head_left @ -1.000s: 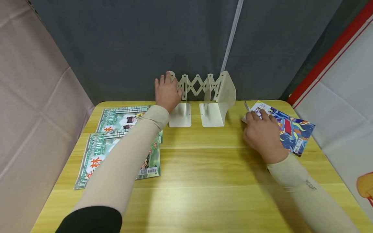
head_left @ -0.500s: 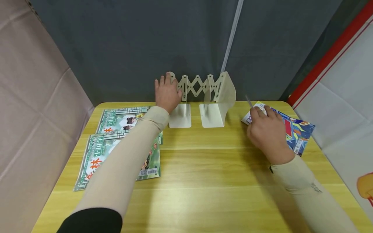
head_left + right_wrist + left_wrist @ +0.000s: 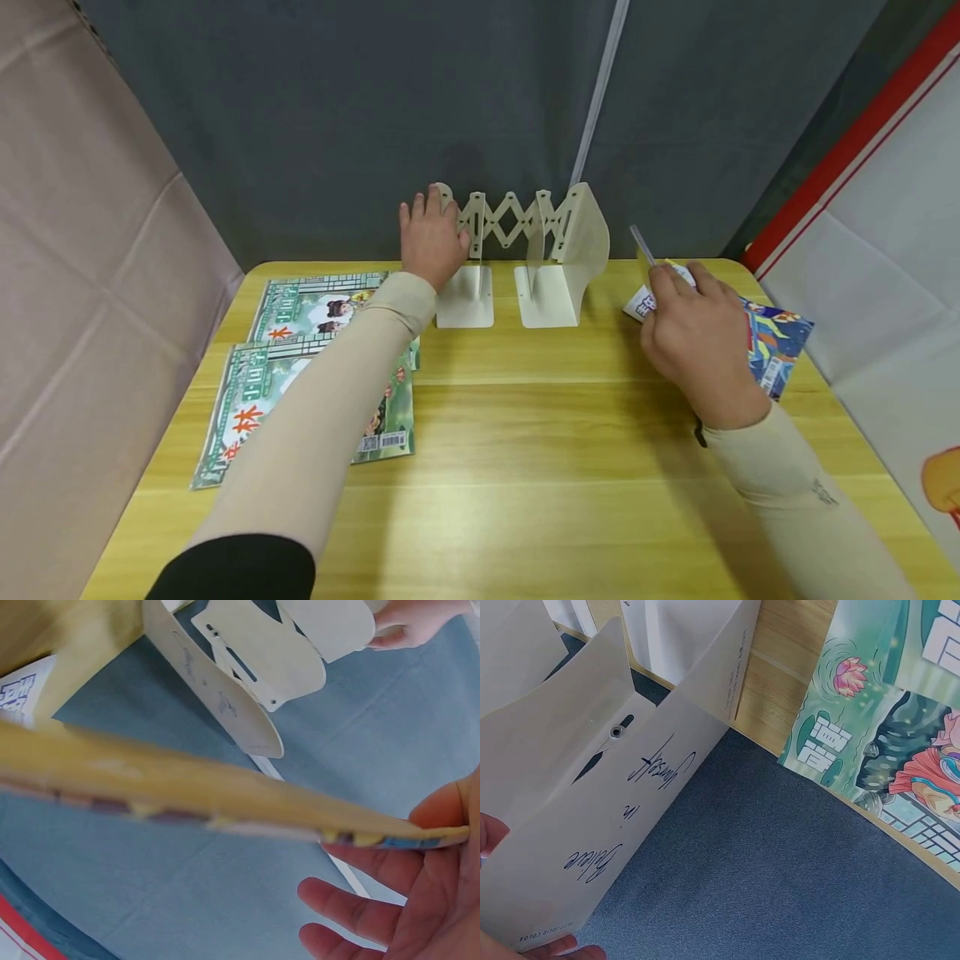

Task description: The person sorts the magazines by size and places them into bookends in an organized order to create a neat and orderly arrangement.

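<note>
A cream expandable book rack [image 3: 558, 250] stands at the back of the yellow table [image 3: 525, 433]. My left hand [image 3: 429, 237] grips the top of its left end panel [image 3: 592, 825], fingertips [image 3: 555, 949] on the panel's edge. At the right, my right hand [image 3: 693, 333] pinches a thin book [image 3: 187, 795] and tilts its far edge [image 3: 641, 242] up off a colourful book [image 3: 776, 346] lying flat beneath. In the right wrist view the lifted book is seen edge-on, with fingers [image 3: 360, 900] under it and the rack [image 3: 225, 697] beyond.
Two green magazines [image 3: 315, 304] [image 3: 247, 408] lie flat at the table's left, partly under my left forearm. A grey curtain hangs behind the table, a beige sheet on the left, a white and red panel on the right. Bare tabletop lies in front of the rack.
My right hand has raised the thin book's far edge higher off the colourful book and shifted slightly right. The left hand and rack have stayed put.
</note>
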